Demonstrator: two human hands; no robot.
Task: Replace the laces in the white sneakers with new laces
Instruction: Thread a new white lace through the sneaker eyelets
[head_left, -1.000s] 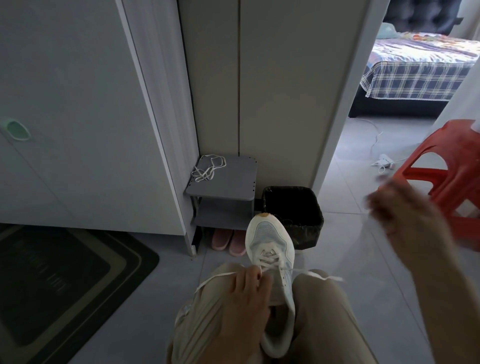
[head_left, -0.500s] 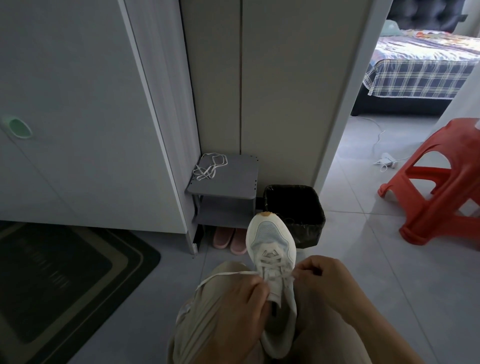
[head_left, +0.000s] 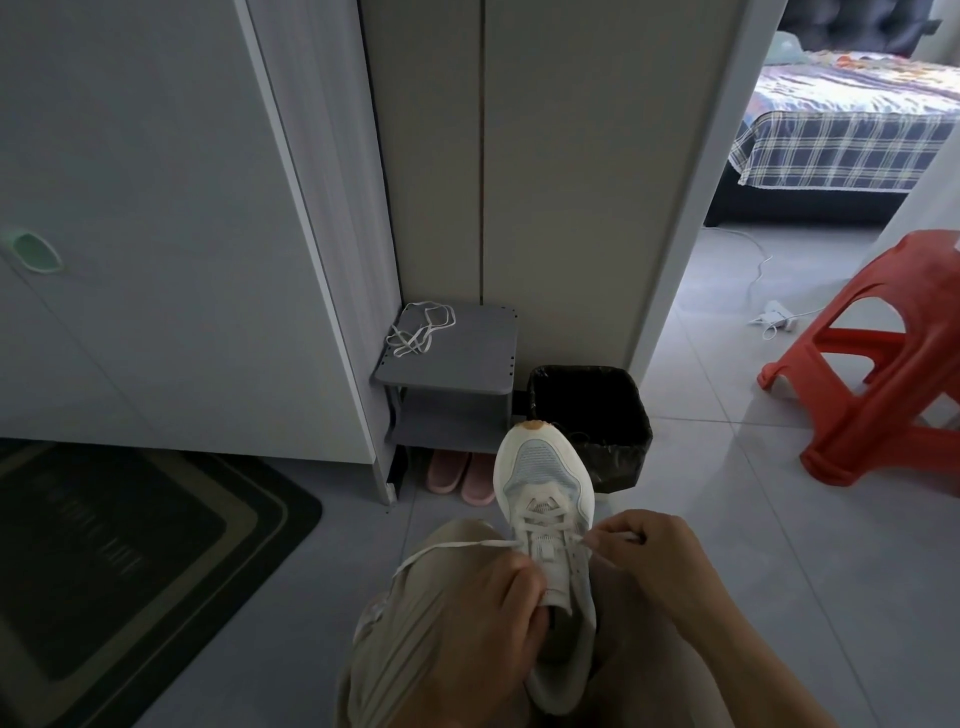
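Note:
A white sneaker (head_left: 543, 470) rests between my knees, toe pointing away from me. My left hand (head_left: 483, 618) grips the shoe at its tongue and opening. One end of the white lace (head_left: 447, 548) runs left from the eyelets over my left knee. My right hand (head_left: 657, 556) pinches the other end of the lace just right of the eyelets. The lace crosses through the lower eyelets. A loose tangle of white laces (head_left: 418, 330) lies on a small grey shelf unit (head_left: 467, 364) by the wall.
A black lined bin (head_left: 592, 410) stands just beyond the shoe's toe. Pink slippers (head_left: 460, 475) sit under the shelf. A red plastic stool (head_left: 883, 364) stands at the right, a dark doormat (head_left: 119, 561) at the left. A cabinet and wall close off the front.
My right hand came in from the raised position at the right down to the shoe and now pinches the lace at the eyelets. My left hand stayed on the sneaker.

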